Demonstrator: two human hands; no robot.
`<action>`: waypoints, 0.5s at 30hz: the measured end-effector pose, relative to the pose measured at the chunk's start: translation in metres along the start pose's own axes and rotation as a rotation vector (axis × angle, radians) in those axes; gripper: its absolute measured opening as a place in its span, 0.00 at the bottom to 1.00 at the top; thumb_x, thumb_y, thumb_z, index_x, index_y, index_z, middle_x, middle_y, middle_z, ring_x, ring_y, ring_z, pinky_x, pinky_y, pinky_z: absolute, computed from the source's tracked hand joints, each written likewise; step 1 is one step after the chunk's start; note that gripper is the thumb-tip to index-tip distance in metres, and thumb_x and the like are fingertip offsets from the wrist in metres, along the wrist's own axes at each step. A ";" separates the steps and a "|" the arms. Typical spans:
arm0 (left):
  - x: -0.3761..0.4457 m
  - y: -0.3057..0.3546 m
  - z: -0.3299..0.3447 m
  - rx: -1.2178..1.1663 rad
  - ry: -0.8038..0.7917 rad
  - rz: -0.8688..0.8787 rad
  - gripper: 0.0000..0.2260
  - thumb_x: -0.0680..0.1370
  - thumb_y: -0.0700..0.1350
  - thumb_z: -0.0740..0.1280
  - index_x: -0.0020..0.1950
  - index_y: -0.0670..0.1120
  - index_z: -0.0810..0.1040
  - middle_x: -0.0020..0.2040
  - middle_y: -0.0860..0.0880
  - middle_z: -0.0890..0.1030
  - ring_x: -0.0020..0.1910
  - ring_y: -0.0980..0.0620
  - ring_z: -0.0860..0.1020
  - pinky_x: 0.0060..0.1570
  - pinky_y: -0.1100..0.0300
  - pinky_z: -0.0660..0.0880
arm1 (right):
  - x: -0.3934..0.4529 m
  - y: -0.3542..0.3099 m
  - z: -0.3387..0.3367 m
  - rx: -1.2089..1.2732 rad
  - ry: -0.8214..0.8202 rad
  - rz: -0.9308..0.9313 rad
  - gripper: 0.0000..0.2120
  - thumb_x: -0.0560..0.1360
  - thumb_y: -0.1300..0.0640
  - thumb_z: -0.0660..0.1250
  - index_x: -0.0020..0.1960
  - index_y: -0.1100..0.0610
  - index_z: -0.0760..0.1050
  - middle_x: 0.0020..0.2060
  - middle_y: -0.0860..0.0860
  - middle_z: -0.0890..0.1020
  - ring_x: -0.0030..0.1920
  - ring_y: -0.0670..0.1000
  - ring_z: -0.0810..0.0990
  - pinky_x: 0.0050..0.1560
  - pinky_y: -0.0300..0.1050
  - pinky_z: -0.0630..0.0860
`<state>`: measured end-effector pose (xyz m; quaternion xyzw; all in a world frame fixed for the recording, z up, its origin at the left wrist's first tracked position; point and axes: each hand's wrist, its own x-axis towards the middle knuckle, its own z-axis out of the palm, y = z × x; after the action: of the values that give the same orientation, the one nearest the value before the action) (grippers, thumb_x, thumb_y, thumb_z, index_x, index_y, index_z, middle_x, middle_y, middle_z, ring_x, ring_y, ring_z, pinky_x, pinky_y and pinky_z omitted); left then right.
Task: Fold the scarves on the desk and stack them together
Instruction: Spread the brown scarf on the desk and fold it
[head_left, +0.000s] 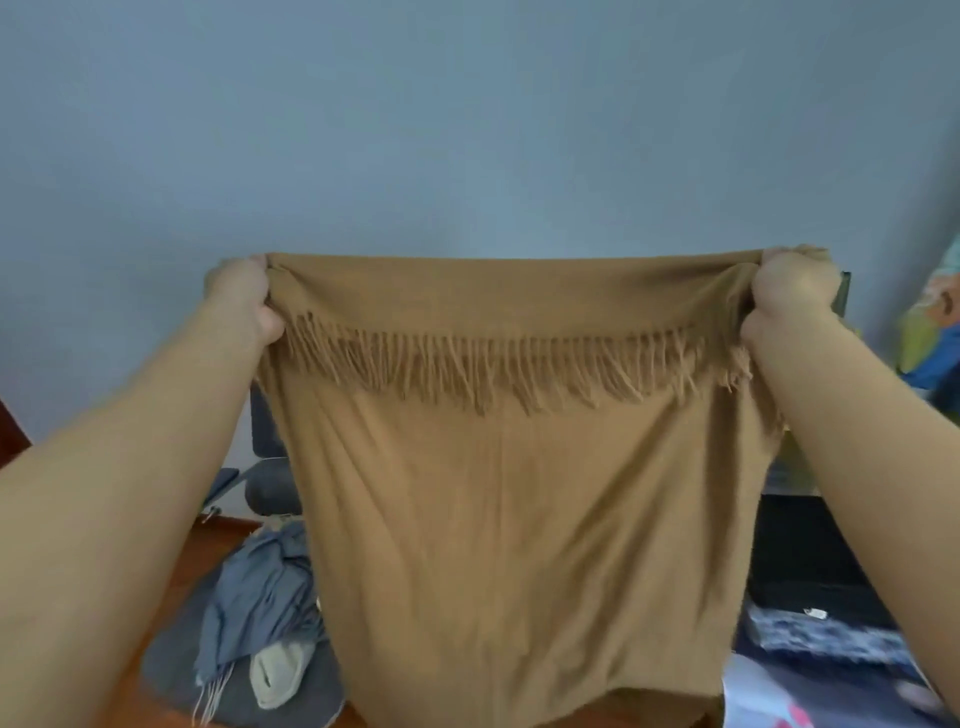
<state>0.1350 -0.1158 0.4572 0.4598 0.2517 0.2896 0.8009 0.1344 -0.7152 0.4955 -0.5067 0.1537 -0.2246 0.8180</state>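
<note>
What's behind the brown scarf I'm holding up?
Beside the brown scarf, held up by the left hand and right hand, a grey-blue scarf and the blue wall show. The desk directly behind it is covered.

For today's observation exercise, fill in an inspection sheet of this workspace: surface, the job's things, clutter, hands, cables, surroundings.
Surface: wooden desk, largely hidden by cloth.
Job's things: tan scarf held up, fringed end folded over the front; blue-grey scarf crumpled on the desk at left; dark patterned cloth at right, blurred.
Clutter: pale sock-like item beside the blue-grey scarf.
Hands: left hand and right hand each grip a top corner.
Cables: nothing seen.
Surroundings: blue-grey wall; chair behind the desk.
</note>
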 end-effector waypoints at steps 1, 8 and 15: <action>-0.012 0.000 0.009 0.011 0.000 0.012 0.17 0.78 0.46 0.65 0.65 0.46 0.81 0.59 0.43 0.85 0.51 0.43 0.86 0.47 0.38 0.82 | -0.001 -0.001 0.003 -0.018 -0.009 -0.009 0.08 0.83 0.59 0.59 0.46 0.50 0.70 0.41 0.43 0.75 0.36 0.41 0.74 0.41 0.37 0.76; -0.102 -0.001 0.084 -0.067 -0.018 0.143 0.11 0.84 0.43 0.64 0.65 0.42 0.76 0.52 0.44 0.83 0.44 0.48 0.85 0.37 0.50 0.83 | 0.036 -0.007 0.009 0.095 -0.012 0.041 0.06 0.82 0.52 0.66 0.56 0.52 0.75 0.51 0.48 0.81 0.47 0.46 0.82 0.48 0.45 0.82; -0.075 -0.006 0.125 -0.086 -0.053 0.151 0.11 0.83 0.44 0.66 0.64 0.42 0.78 0.57 0.43 0.84 0.49 0.47 0.86 0.46 0.47 0.84 | 0.087 -0.011 0.011 0.112 -0.026 0.143 0.09 0.76 0.50 0.73 0.54 0.49 0.78 0.52 0.48 0.84 0.50 0.50 0.84 0.44 0.48 0.82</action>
<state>0.1670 -0.2446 0.5191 0.4503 0.1823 0.3472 0.8021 0.2117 -0.7563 0.5083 -0.4507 0.1662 -0.1672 0.8610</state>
